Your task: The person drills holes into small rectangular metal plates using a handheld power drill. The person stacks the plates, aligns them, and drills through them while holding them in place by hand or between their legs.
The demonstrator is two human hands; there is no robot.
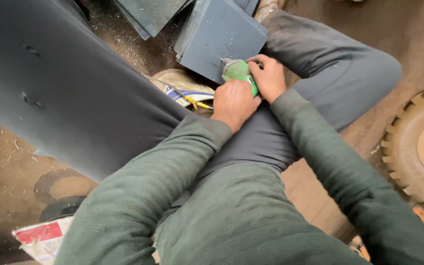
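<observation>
From the head camera, looking down along two green sleeves, both hands meet on a small green power tool (239, 72), an angle-grinder-like body with a grey head. The left hand (233, 102) is wrapped around the rear of the tool from below, knuckles up, and the right hand (269, 76) is closed over its right side, fingers curled on top; the two hands touch each other with the tool clamped between them. The tool's grey head sits against the near corner of a dark grey metal sheet (222, 34), which lies on the dirt floor (6, 157) just above the hands, with further sheets (148, 14) stacked behind it. The person's grey-trousered legs frame the hands, one knee raised to the right. Just left of the left hand lies a worn shoe (182, 86) with a yellow-tipped lace. A ribbed yellow-hubbed tyre (418, 147) stands at the right edge, well apart from the hands
</observation>
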